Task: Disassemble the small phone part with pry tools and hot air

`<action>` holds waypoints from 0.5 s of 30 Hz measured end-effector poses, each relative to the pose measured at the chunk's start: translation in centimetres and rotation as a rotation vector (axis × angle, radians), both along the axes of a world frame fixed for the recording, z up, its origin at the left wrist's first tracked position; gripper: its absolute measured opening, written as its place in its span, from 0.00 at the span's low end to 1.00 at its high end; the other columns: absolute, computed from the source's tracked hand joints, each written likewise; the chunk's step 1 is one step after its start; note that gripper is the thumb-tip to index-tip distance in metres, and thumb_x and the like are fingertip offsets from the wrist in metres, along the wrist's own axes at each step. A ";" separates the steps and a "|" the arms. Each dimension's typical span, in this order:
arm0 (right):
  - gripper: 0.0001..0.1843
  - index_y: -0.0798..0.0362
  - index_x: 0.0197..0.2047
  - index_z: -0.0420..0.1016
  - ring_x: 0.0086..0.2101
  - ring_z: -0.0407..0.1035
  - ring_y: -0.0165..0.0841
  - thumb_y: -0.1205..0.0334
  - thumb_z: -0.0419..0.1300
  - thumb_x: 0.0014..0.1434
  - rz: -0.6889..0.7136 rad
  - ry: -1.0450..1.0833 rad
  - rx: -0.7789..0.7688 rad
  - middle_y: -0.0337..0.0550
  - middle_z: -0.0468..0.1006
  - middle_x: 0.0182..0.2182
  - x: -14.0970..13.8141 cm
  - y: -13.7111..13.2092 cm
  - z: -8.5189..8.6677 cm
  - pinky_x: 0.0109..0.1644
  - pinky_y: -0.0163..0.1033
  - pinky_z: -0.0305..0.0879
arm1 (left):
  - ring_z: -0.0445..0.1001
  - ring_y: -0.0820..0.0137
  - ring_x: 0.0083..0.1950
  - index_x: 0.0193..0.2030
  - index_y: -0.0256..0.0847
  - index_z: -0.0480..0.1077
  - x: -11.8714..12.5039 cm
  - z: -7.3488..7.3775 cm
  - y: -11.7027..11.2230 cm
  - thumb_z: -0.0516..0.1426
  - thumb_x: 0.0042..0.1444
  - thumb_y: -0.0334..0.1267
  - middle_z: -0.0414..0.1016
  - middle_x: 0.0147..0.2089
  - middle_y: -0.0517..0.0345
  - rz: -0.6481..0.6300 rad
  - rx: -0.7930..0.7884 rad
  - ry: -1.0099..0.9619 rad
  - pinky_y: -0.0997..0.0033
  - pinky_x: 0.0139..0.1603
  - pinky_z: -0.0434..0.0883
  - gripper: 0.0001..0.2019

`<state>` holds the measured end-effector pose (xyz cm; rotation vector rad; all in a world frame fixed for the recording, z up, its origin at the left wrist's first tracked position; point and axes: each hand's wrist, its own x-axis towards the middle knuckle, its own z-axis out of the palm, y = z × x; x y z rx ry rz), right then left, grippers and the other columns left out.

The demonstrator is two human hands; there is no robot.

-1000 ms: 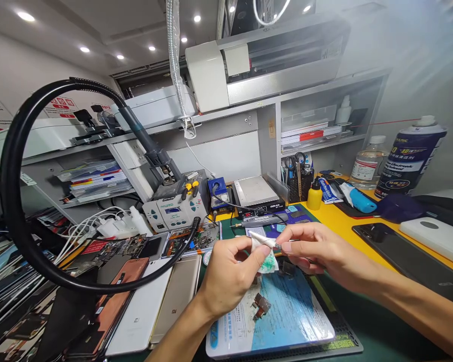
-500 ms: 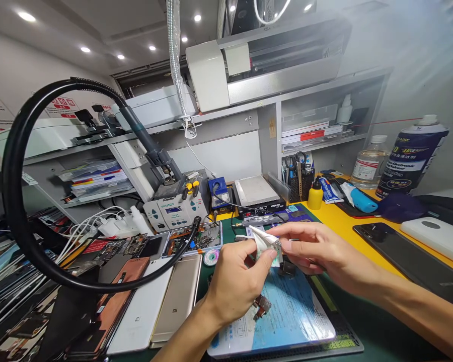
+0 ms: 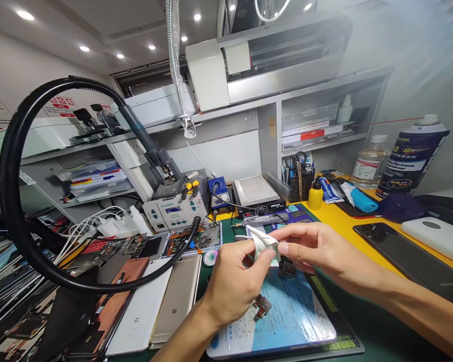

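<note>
My left hand (image 3: pixel 232 281) pinches a crumpled white wipe (image 3: pixel 263 243) stained green, held above a blue work mat (image 3: pixel 287 317). My right hand (image 3: pixel 317 249) meets it from the right, its fingertips closed on a thin metal tool whose tip is buried in the wipe. Small dark parts (image 3: pixel 261 305) lie on the mat just below my hands, and another dark part (image 3: pixel 287 266) sits under my right fingers.
A thick black hose (image 3: pixel 18 201) loops over several phones (image 3: pixel 154 306) at the left. A rework station (image 3: pixel 173 211), a small hot plate (image 3: pixel 258 193) and a tool cup (image 3: pixel 300 183) stand behind. Bottles and a spray can (image 3: pixel 411 156) sit on the yellow bench (image 3: pixel 340 221), near a dark phone (image 3: pixel 407 256).
The wipe has closed round the tool's tip, which showed bare a second ago. Both hands have stayed almost in place, the left thumb pressing in.
</note>
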<state>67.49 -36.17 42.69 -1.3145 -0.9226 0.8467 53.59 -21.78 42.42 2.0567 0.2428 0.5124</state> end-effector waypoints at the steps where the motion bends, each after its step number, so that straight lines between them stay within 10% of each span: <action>1: 0.20 0.54 0.49 0.82 0.23 0.54 0.23 0.51 0.70 0.57 -0.001 0.004 0.000 0.37 0.70 0.26 0.0 0.0 0.0 0.25 0.32 0.48 | 0.63 0.75 0.27 0.24 0.39 0.63 0.0 0.0 0.0 0.57 0.62 0.47 0.65 0.25 0.62 -0.002 -0.002 0.000 0.72 0.28 0.58 0.19; 15: 0.19 0.55 0.47 0.82 0.24 0.55 0.24 0.52 0.69 0.58 0.008 -0.004 -0.007 0.38 0.72 0.27 -0.4 -0.3 0.8 0.25 0.32 0.50 | 0.71 0.70 0.38 0.42 0.40 0.76 -0.3 0.7 0.2 0.59 0.63 0.48 0.75 0.36 0.58 -0.054 -0.194 -0.123 0.74 0.36 0.67 0.13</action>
